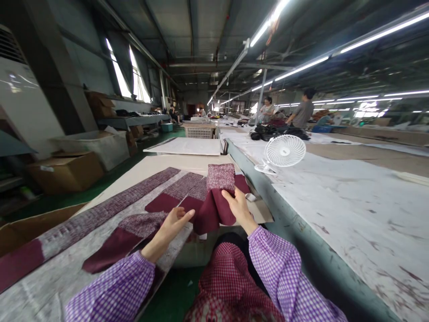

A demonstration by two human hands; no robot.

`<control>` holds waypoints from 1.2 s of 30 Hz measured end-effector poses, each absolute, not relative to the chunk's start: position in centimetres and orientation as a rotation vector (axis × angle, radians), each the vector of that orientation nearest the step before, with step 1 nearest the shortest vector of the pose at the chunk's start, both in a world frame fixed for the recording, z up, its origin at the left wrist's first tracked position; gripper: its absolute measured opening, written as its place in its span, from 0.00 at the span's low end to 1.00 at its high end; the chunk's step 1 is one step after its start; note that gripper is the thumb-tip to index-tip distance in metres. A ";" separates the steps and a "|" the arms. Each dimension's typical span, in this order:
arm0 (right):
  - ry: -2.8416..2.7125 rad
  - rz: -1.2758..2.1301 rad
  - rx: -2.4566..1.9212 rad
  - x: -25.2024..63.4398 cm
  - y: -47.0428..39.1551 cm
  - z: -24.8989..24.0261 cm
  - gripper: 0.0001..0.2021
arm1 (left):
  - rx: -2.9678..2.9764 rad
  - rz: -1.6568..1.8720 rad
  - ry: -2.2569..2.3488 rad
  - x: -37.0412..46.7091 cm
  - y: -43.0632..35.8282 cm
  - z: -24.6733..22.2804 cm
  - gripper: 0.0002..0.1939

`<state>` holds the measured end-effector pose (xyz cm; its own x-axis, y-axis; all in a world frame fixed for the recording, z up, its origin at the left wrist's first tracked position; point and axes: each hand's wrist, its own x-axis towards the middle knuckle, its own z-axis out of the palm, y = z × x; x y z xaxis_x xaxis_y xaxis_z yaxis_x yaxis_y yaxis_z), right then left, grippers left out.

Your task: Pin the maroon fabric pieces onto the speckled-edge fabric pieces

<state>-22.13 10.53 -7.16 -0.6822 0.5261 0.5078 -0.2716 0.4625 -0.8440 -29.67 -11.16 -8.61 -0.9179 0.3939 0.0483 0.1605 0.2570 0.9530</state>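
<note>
My right hand (238,206) grips a fabric piece (221,177), with a speckled burgundy-and-white upper part and plain dark burgundy below. Its lower part hangs in folds over the table's near edge, thumb on top. My left hand (172,229) is over the table to the left, thumb stretched toward the hanging cloth and fingers slightly bent, with nothing visible between them. Beneath its wrist lies a two-tone fabric piece (112,248). Just beyond it, similar pieces (164,202) lie overlapped.
Long rows of speckled fabric (110,208) run along the left of the worktable (110,264). A white fan (284,151) stands on the long table (335,192) at right, near a dark pile (278,133). Cardboard boxes (67,172) stand left; people work farther back.
</note>
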 end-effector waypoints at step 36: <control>-1.500 2.267 0.069 -13.4 9.1 -9.6 0.17 | 2.021 0.836 2.956 -18.1 -3.6 -10.4 0.24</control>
